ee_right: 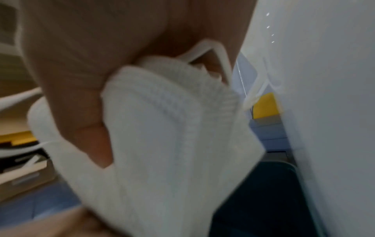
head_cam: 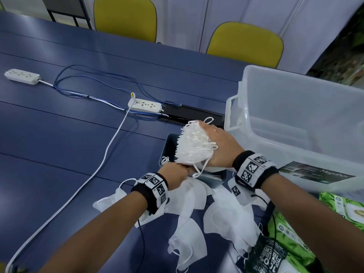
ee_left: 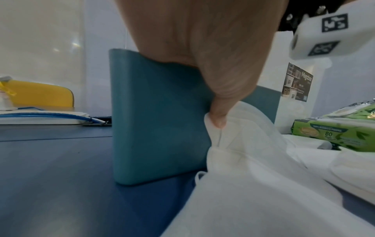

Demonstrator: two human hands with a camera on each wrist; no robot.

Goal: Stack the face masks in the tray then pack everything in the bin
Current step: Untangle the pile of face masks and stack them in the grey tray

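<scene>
Near edge of table (head_cam: pixel 59 134): loose masks (head_cam: pixel 189 239), white, lying flat and overlapping, ear loops trailing. Green packs (head_cam: pixel 291 233) sit just right of them, lapping over a few.

Both wrists carry black bands (head_cam: pixel 153 186) with square markers.

Left hand (head_cam: pixel 175 174): fingers curled, thumb and finger pinching one mask (ee_left: pixel 243 144) by its edge, just in front of the tray's near wall. That mask drapes down onto the loose ones. In the head view the hand meets the lower corner of the stack.

Right hand (head_cam: pixel 218 146): back up, closed round the stack (head_cam: pixel 194 146), thumb pressed into one face, fingers on the far side. The stack is thick, with folded edges fanned to the left and loops bunched on top. It is held tilted over the tray (head_cam: pixel 167 146), lower corner at the near rim. Cannot tell whether it touches the tray floor.

Tray: blue-grey, upright on the table, one loop showing at its left wall.

Bin (head_cam: pixel 295 115): clear, open top, just right of the tray, label on its near wall. Cannot tell whether bin and tray touch.

Behind the tray: black hatch (head_cam: pixel 195 115) set in the table. Left of it is a strip (head_cam: pixel 144 105), its white lead running to the near left corner. Blue cables (head_cam: pixel 88 83) loop beyond. A second strip (head_cam: pixel 21 75) lies far left.

Past the far edge: two yellow chairs (head_cam: pixel 244 44).
</scene>
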